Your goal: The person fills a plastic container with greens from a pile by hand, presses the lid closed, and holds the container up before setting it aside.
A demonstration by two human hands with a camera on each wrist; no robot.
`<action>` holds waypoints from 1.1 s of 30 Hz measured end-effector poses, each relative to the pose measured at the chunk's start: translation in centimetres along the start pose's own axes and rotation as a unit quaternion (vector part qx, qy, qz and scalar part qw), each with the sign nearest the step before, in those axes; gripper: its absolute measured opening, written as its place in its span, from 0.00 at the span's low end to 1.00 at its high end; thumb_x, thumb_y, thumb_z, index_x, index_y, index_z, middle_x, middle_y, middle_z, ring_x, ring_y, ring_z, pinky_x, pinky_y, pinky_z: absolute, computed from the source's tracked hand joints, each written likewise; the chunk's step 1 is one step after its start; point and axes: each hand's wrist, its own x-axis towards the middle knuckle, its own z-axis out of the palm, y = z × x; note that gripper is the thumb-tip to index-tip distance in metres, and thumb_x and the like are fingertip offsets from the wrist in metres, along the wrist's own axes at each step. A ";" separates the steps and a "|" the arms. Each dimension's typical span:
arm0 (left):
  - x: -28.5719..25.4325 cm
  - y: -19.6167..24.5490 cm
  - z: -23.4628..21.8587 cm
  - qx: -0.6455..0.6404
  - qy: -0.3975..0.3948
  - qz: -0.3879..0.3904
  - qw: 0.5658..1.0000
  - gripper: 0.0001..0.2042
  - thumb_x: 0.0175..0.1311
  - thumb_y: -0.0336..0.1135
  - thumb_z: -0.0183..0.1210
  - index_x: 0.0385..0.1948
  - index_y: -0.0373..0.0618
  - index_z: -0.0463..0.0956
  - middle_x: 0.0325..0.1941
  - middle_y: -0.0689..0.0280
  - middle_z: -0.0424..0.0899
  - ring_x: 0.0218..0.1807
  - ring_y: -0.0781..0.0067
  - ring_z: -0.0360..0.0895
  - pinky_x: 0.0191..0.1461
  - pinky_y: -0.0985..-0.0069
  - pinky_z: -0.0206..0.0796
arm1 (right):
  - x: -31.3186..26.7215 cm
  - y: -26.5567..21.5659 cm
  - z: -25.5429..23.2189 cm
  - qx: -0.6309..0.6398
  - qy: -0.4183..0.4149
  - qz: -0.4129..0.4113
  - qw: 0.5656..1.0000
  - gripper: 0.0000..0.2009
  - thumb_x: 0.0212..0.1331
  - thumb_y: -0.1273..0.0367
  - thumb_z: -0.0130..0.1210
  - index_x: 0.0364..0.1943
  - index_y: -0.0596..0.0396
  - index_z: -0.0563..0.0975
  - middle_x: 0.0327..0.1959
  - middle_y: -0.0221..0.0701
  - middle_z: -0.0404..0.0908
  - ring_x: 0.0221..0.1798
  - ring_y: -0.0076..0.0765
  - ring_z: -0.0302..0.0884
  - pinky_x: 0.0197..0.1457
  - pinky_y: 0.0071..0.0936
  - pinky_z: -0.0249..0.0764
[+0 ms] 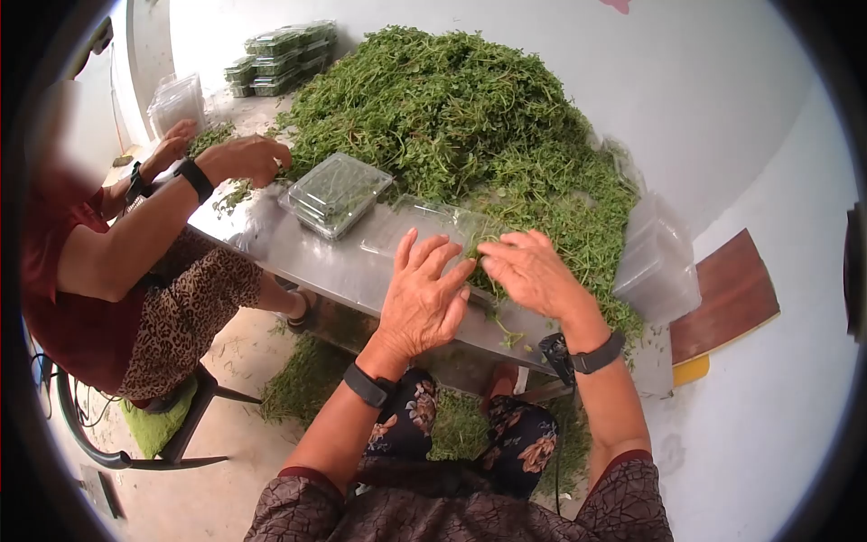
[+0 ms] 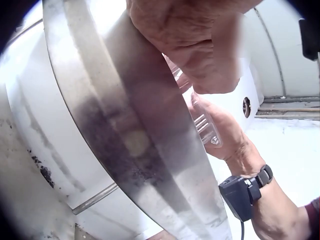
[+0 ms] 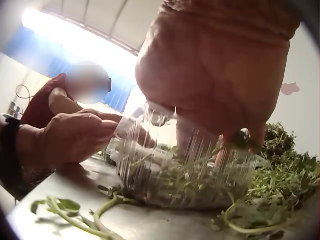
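A clear plastic clamshell box (image 3: 150,175) stands on the metal table (image 1: 334,271), with leafy green sprigs (image 3: 200,182) inside. My left hand (image 1: 420,298) is at its near side, fingers relaxed and spread, fingertips right at the rim. My right hand (image 1: 537,275) reaches down over the box with bent fingers, pinching a few sprigs at the fingertips. In the left wrist view, the table edge and my palm hide most of the box. Loose stems (image 3: 102,215) lie on the table in front of it.
A large heap of greens (image 1: 442,108) covers the table's back. A closed filled box (image 1: 339,194) sits to the left, stacked boxes (image 1: 280,59) behind. Nested clear boxes (image 1: 659,262) stand at right. Another person (image 1: 99,262) works at the left; greens (image 1: 312,379) lie on the floor.
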 end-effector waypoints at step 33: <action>-0.2 0.0 -0.6 -0.037 -0.033 -0.031 0.998 0.18 0.47 0.37 0.60 0.43 0.45 0.77 0.52 0.59 0.74 0.61 0.53 0.66 0.72 0.48 0.41 | 4.9 8.7 -2.6 -0.153 -0.172 0.346 0.910 0.27 0.47 0.53 0.64 0.46 0.57 0.76 0.45 0.43 0.80 0.51 0.50 0.75 0.54 0.40 0.71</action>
